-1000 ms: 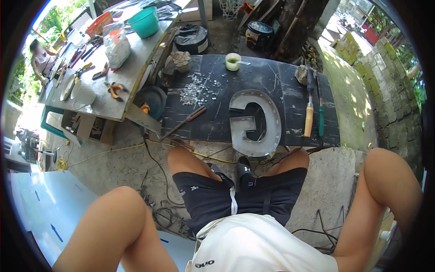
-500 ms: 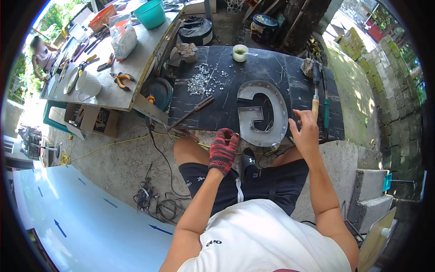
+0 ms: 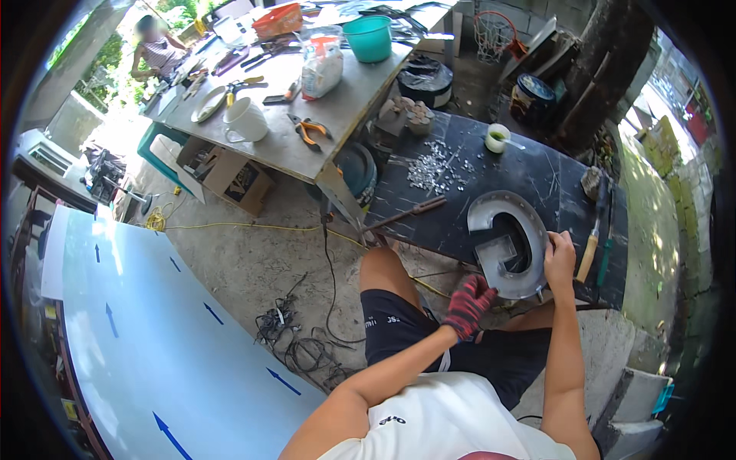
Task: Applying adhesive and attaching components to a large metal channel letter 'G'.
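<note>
A grey metal letter shaped like a G [image 3: 498,211] lies on the dark, marble-patterned table [image 3: 560,172], its lower end at the near edge. My bare right hand [image 3: 560,259] grips the letter's right rim, fingers closed on it. My left hand [image 3: 468,309], in a red and black glove, is closed at the letter's lower-left corner; what its fingertips pinch, if anything, is hidden. Beside my right hand lie a wooden-handled tool [image 3: 588,257] and a green-handled tool [image 3: 605,261]. Small shiny metal bits [image 3: 433,170] are scattered beyond the letter, near a rusty metal rod [image 3: 410,212].
A white cup of green stuff [image 3: 497,139] and a stone [image 3: 590,182] stand along the table's far side. The left workbench [image 3: 287,165] carries orange-handled pliers [image 3: 310,132], a white mug [image 3: 245,120] and a teal basin [image 3: 368,40]. Tangled cables [image 3: 303,337] lie on the floor. Another person [image 3: 157,54] sits far left.
My view has swung to the left. My right hand has gone from hovering beside the letter to gripping its right rim. The gloved left hand stays closed near the letter's lower-left corner.
</note>
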Available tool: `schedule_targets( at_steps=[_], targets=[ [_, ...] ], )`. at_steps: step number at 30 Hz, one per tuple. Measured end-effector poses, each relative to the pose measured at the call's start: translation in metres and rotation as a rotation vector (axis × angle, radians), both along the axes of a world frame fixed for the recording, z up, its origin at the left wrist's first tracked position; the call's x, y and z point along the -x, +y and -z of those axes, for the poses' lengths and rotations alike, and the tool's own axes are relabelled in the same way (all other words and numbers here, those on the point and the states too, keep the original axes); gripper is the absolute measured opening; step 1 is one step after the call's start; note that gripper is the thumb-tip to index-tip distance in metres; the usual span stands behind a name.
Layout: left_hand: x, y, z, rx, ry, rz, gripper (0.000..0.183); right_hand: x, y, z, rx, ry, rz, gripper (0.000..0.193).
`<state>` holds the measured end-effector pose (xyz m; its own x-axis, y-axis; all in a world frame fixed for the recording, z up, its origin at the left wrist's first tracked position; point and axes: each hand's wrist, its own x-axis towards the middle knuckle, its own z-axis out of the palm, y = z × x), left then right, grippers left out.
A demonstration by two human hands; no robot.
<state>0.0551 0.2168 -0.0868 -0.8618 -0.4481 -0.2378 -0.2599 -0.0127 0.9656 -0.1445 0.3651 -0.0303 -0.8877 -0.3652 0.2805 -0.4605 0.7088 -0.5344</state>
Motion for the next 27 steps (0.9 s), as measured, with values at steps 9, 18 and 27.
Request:
schedule_targets(
  at_steps=[9,18,27],
  targets=[
    [0.003,0.026,0.01,-0.209,0.192,0.174,0.028,0.044,-0.049,-0.005,-0.013,0.019,-0.202,0.02],
    [0.076,-0.233,-0.225,0.487,0.665,-0.245,0.014,0.039,-0.035,-0.012,-0.013,0.136,-0.151,0.026],
    [0.159,-0.47,-0.292,1.051,0.09,-0.453,0.028,-0.022,-0.026,-0.088,0.057,0.15,-0.321,0.025]
  ],
)
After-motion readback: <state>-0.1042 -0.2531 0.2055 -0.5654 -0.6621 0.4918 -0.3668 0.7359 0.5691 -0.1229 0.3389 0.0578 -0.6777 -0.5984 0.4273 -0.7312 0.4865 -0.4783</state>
